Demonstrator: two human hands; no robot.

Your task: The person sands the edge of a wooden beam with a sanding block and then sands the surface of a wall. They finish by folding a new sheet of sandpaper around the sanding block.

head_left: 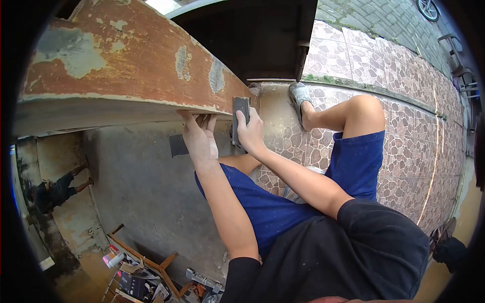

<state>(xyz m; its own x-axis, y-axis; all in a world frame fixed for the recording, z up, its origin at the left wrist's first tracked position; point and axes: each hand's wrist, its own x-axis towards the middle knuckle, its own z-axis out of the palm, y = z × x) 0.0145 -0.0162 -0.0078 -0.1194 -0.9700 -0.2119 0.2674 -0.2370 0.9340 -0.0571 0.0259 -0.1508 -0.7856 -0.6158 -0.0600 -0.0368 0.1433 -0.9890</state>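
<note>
A long wooden beam (pixel 146 55) with worn orange-brown paint and bare grey patches runs across the upper left. My right hand (pixel 250 132) grips a dark flat block (pixel 240 113) against the beam's lower edge, near its right end. To its left, my left hand (pixel 200 141) reaches up to the underside of that edge, its fingers extended and partly hidden behind it. A dark grey square piece (pixel 178 145) shows just left of my left wrist; whether it touches the hand is unclear.
Another person (pixel 50 193) is at the far left by a stained wall. Boxes and clutter (pixel 134 283) lie at the lower left beside a wooden frame (pixel 164 270). A dark open panel (pixel 247 40) stands beyond the beam. Stone-patterned tiles (pixel 404 146) cover the right side.
</note>
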